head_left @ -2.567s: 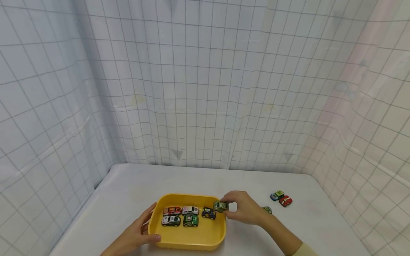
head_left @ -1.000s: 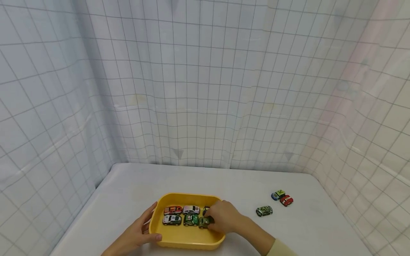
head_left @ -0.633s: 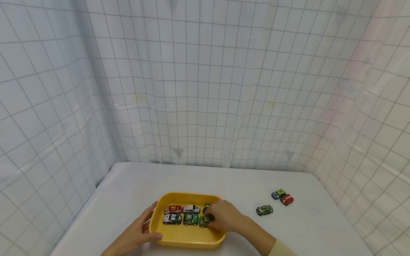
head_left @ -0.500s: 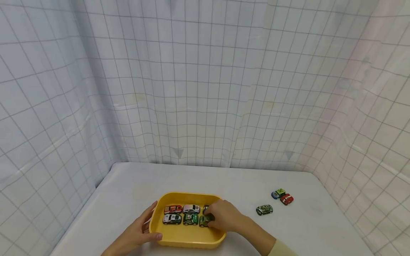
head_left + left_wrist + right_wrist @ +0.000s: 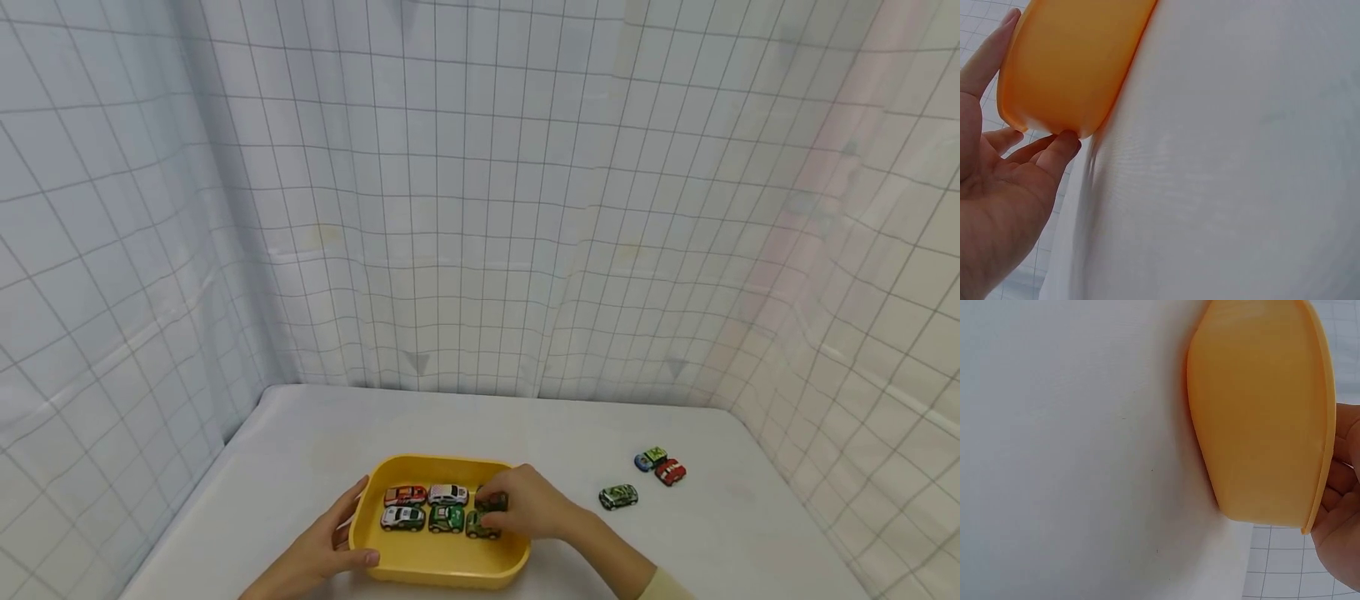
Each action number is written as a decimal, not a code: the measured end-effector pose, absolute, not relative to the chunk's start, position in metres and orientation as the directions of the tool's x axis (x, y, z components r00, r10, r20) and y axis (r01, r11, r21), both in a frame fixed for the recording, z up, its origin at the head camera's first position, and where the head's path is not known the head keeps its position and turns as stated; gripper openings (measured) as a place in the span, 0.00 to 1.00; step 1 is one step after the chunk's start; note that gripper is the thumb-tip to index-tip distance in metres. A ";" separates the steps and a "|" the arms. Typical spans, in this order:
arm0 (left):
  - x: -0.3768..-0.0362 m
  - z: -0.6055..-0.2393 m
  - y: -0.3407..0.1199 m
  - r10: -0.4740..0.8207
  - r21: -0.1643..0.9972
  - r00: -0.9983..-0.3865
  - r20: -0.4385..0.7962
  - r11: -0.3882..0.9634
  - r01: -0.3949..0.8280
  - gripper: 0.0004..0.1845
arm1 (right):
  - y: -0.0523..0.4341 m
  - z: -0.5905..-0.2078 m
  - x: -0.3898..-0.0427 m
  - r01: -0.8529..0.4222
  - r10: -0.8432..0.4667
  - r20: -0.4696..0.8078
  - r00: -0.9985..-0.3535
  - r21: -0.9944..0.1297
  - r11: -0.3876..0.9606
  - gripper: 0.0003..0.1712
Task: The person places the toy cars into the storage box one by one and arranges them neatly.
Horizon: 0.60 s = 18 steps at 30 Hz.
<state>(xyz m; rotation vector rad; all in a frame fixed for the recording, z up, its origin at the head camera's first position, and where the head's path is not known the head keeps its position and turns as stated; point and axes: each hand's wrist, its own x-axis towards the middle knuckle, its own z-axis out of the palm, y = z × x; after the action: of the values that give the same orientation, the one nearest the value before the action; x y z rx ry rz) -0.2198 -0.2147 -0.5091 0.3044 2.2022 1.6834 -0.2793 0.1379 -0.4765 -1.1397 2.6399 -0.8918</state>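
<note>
A yellow tray (image 5: 442,567) sits near the table's front edge and holds several toy cars in two rows. My left hand (image 5: 339,540) grips its left end, thumb on the rim and fingers against the outer wall; the left wrist view shows that hand (image 5: 997,206) round the tray's corner (image 5: 1072,62). My right hand (image 5: 521,504) reaches over the right rim, its fingers curled about a dark car (image 5: 492,502) and just above an olive car (image 5: 480,525). Whether it pinches either one is hidden. The right wrist view shows only the tray's outer wall (image 5: 1260,412) and the hand's edge (image 5: 1342,531).
Three loose cars lie on the white table (image 5: 540,433) to the right: a camouflage green one (image 5: 618,497), a blue-and-green one (image 5: 649,457) and a red one (image 5: 670,472). Grid-patterned cloth walls close in the back and both sides.
My right hand brought the olive car from the tray's right rim down into the front row beside the green car. Its fingers have since shifted up to the dark car. The left hand kept its hold.
</note>
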 end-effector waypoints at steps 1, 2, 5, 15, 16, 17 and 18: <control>-0.220 -0.509 -0.215 0.379 0.963 -0.914 -0.146 0.265 -0.044 0.55 | 0.138 -0.476 -0.279 -0.619 -0.700 0.111 -0.706 -0.576 0.533 0.16; -0.220 -0.510 -0.215 0.381 0.964 -0.913 -0.148 0.260 -0.048 0.55 | 0.139 -0.476 -0.280 -0.614 -0.699 0.110 -0.707 -0.586 0.529 0.16; -0.220 -0.510 -0.215 0.380 0.965 -0.912 -0.155 0.254 -0.058 0.55 | 0.141 -0.478 -0.282 -0.597 -0.691 0.111 -0.714 -0.613 0.517 0.17; -0.222 -0.508 -0.214 0.370 0.963 -0.915 -0.161 0.264 -0.063 0.55 | 0.146 -0.473 -0.283 -0.590 -0.677 0.148 -0.721 -0.643 0.487 0.19; -0.222 -0.508 -0.214 0.370 0.962 -0.915 -0.163 0.266 -0.064 0.55 | 0.147 -0.473 -0.283 -0.587 -0.674 0.150 -0.723 -0.647 0.486 0.19; -0.222 -0.508 -0.214 0.369 0.961 -0.915 -0.165 0.269 -0.065 0.55 | 0.148 -0.473 -0.283 -0.583 -0.671 0.151 -0.726 -0.652 0.484 0.18; -0.222 -0.508 -0.214 0.368 0.959 -0.915 -0.167 0.275 -0.064 0.55 | 0.150 -0.473 -0.283 -0.581 -0.668 0.155 -0.728 -0.656 0.481 0.18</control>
<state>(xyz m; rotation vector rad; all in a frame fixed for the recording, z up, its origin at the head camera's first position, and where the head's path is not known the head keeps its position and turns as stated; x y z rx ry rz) -0.2218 -0.2144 -0.5082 0.2755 2.1948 1.6770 -0.2833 0.1499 -0.4726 -1.1010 2.5970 -1.0786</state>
